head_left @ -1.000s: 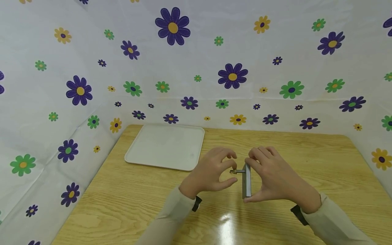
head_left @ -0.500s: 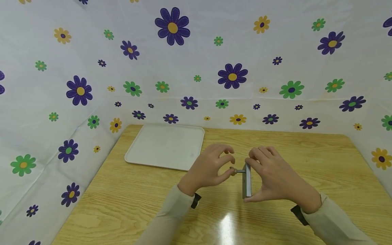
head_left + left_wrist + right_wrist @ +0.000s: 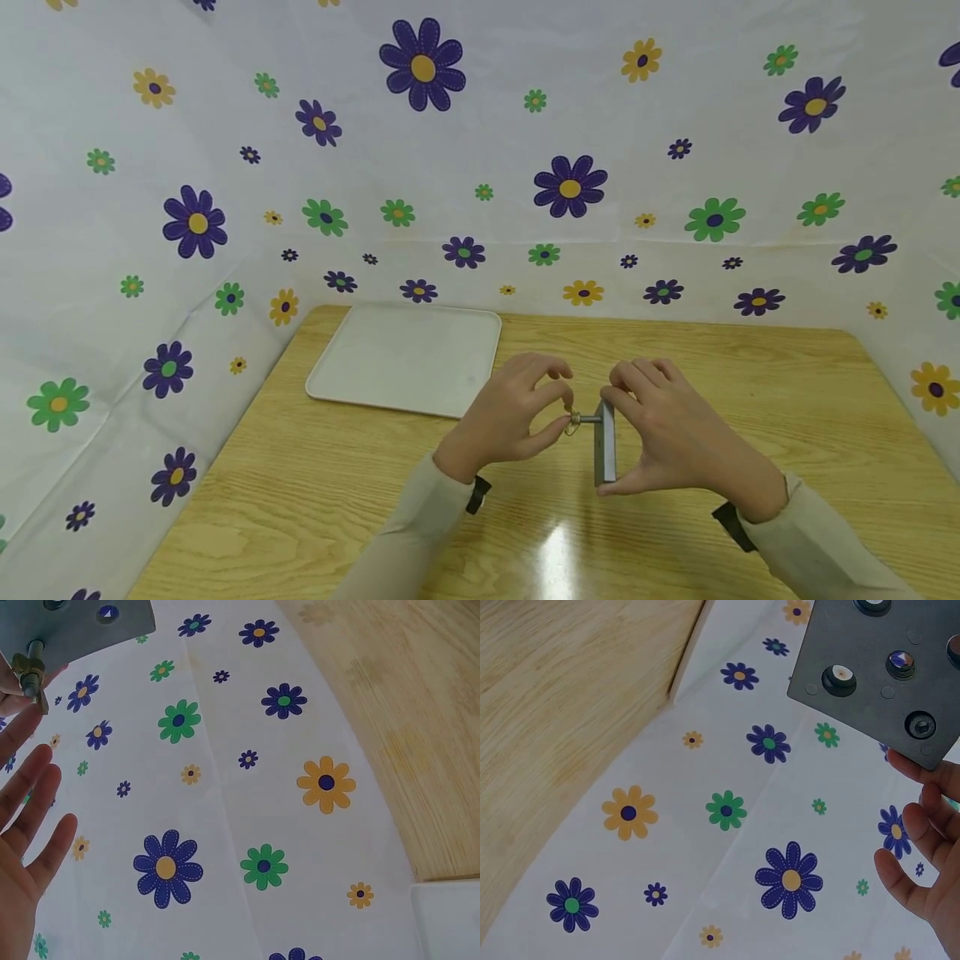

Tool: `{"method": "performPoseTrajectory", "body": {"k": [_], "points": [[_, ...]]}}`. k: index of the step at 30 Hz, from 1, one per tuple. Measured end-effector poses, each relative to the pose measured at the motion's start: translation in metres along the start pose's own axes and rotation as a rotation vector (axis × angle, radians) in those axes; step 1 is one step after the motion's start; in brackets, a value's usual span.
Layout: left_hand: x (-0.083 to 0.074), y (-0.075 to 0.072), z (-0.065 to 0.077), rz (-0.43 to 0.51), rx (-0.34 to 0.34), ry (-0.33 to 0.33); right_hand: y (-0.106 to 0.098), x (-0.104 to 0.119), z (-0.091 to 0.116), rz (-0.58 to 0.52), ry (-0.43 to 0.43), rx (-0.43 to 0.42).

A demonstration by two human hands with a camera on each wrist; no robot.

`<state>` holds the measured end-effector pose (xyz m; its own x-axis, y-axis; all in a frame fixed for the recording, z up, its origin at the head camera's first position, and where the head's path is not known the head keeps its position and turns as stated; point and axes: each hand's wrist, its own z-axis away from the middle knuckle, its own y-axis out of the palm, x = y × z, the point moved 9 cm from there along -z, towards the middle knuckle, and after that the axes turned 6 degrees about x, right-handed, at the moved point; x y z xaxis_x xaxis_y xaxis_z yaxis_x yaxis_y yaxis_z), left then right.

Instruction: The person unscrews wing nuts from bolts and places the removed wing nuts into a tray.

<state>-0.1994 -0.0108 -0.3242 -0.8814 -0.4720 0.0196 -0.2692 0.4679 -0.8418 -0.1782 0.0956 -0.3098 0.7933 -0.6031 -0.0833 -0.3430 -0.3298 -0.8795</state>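
My right hand [image 3: 675, 429] grips a grey flat plate [image 3: 604, 450] by its opposite edges and holds it upright above the table. A bolt [image 3: 591, 419] sticks out of the plate's left face, and a brass wing nut [image 3: 573, 422] sits near its free end. Thumb and index finger of my left hand [image 3: 513, 410] pinch the wing nut, the other fingers loosely bent. The left wrist view shows the wing nut [image 3: 31, 673] on the threaded end, with a fingertip at one wing. From the right wrist, several holes and a socket bolt head [image 3: 921, 725] show in the plate.
A white tray [image 3: 405, 358] lies at the back left of the wooden table [image 3: 300, 483]. Flower-printed white sheeting [image 3: 465, 158] hangs behind the table and along its sides.
My left thumb has come up from below to the wing nut, and the index finger has drawn back slightly then closed on it. The wing nut has turned. The right hand and plate stay still.
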Motion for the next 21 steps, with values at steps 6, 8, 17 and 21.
{"method": "performPoseTrajectory", "body": {"k": [6,8,17,21], "points": [[-0.002,0.0081,-0.0011,0.036,0.078,-0.01,-0.0003,0.0,0.0002,-0.002,0.0,0.0],[-0.0018,0.0099,-0.0011,0.042,0.096,-0.021,-0.0005,0.0,0.0001,-0.001,0.0,0.002],[0.0046,0.0086,-0.0045,-0.014,0.059,-0.049,-0.0007,0.0009,0.001,0.006,-0.003,0.003],[0.0065,0.0087,-0.0062,-0.017,0.061,-0.061,0.0002,0.0019,0.0013,0.007,-0.009,0.01]]}}
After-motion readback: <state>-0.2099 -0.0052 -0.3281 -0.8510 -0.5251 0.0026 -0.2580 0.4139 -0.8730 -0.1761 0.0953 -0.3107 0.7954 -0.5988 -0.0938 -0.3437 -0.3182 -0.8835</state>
